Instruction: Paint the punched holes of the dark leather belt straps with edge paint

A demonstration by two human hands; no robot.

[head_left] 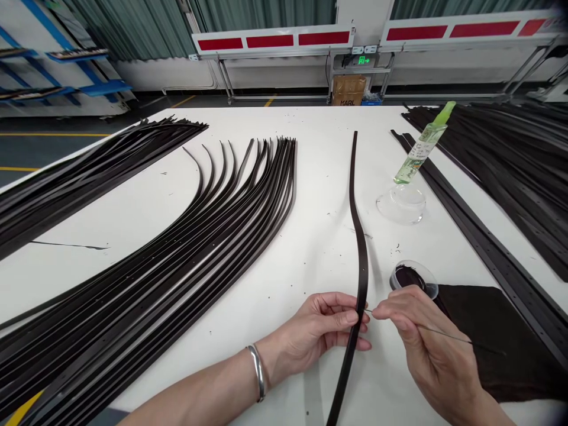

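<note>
A long dark strap (362,266) with small holes runs up the table, and my left hand (326,325) pinches it between thumb and fingers, lifting it a little. My right hand (430,349), fingers closed, grips a thin wire-like tool (446,335) whose tip meets the strap's right edge beside my left fingertips. What the tip is made of is too small to tell. Just beyond my right hand sits a small clear dish (428,278) with dark liquid in it. A dark cloth (488,319) lies to the right, partly covered by my right hand.
Many similar straps (213,242) fan out on the left, with another bundle (89,171) behind them. More dark strips (510,160) lie at right. A green spray bottle (419,151) stands near a clear round lid (402,206). Everything rests on a white table (275,337).
</note>
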